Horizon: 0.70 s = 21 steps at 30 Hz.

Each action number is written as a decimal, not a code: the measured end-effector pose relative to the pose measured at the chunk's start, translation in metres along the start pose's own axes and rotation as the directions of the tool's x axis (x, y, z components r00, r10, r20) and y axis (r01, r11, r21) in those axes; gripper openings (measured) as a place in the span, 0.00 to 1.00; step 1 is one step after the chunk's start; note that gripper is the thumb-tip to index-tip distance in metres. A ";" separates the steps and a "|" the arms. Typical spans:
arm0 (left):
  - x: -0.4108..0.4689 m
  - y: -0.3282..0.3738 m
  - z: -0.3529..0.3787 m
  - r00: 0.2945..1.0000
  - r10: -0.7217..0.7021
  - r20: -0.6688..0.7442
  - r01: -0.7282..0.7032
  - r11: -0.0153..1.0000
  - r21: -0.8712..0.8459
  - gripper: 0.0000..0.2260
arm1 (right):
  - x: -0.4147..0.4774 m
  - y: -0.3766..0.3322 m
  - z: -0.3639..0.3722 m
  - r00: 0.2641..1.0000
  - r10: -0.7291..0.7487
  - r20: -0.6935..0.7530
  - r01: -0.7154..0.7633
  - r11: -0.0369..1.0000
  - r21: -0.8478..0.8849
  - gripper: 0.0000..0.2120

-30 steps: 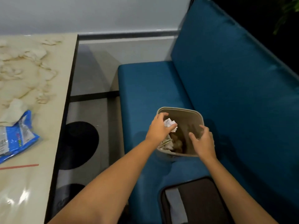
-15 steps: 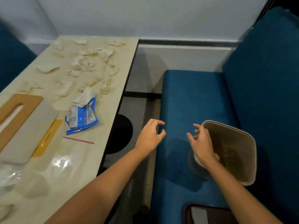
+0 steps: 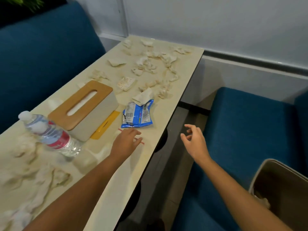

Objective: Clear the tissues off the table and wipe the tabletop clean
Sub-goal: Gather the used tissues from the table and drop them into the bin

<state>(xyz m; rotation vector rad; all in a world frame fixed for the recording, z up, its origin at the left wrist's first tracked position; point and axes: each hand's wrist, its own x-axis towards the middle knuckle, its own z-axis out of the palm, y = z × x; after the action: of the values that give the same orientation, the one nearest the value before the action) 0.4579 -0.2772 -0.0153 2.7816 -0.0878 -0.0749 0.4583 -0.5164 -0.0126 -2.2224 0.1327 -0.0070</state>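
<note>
Several crumpled tissues (image 3: 150, 64) lie scattered over the far half of the beige table (image 3: 166, 117), and more crumpled tissues (image 3: 41, 179) lie at the near left. One tissue (image 3: 143, 97) rests on a blue wrapper (image 3: 137, 115). My left hand (image 3: 125, 144) hovers over the table just in front of the wrapper, fingers apart and empty. My right hand (image 3: 194, 140) hangs open in the gap between table and bench. The beige bin (image 3: 260, 177) stands on the blue seat at the lower right, with paper inside.
A tissue box (image 3: 85, 110) with a wooden lid sits on a yellow card (image 3: 106, 125). A plastic water bottle (image 3: 50, 134) lies left of my left hand. A thin red strip (image 3: 141, 142) lies under my fingers. Blue benches (image 3: 250, 122) flank the table.
My left hand let go of a tissue over the bin, then both hands left the bin. The view swung left to the table, and my left hand now reaches over it.
</note>
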 end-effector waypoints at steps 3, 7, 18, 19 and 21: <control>-0.002 -0.023 0.000 0.997 -0.035 0.062 0.031 0.997 0.074 0.16 | 0.007 -0.012 0.017 0.999 -0.031 0.027 0.031 1.000 0.000 0.16; -0.003 -0.039 0.005 0.997 0.009 0.081 -0.018 0.993 0.120 0.17 | 0.011 -0.024 0.033 0.997 -0.043 0.065 0.044 0.999 -0.007 0.16; 0.009 -0.043 -0.003 0.981 0.133 0.141 -0.172 0.931 0.323 0.12 | 0.014 -0.036 0.056 0.989 -0.017 0.150 0.030 0.996 -0.084 0.17; 0.010 -0.043 -0.004 0.978 0.133 0.158 -0.179 0.926 0.332 0.12 | 0.016 -0.037 0.058 0.987 -0.013 0.157 0.029 0.995 -0.098 0.17; 0.013 -0.044 -0.007 0.975 0.113 0.191 -0.173 0.927 0.332 0.12 | 0.023 -0.043 0.063 0.984 0.003 0.178 0.019 0.992 -0.122 0.17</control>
<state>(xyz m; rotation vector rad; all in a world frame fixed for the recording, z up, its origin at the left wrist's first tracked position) 0.4740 -0.2348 -0.0248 3.1048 -0.3833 -0.2840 0.4890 -0.4425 -0.0178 -2.3347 0.0259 0.2002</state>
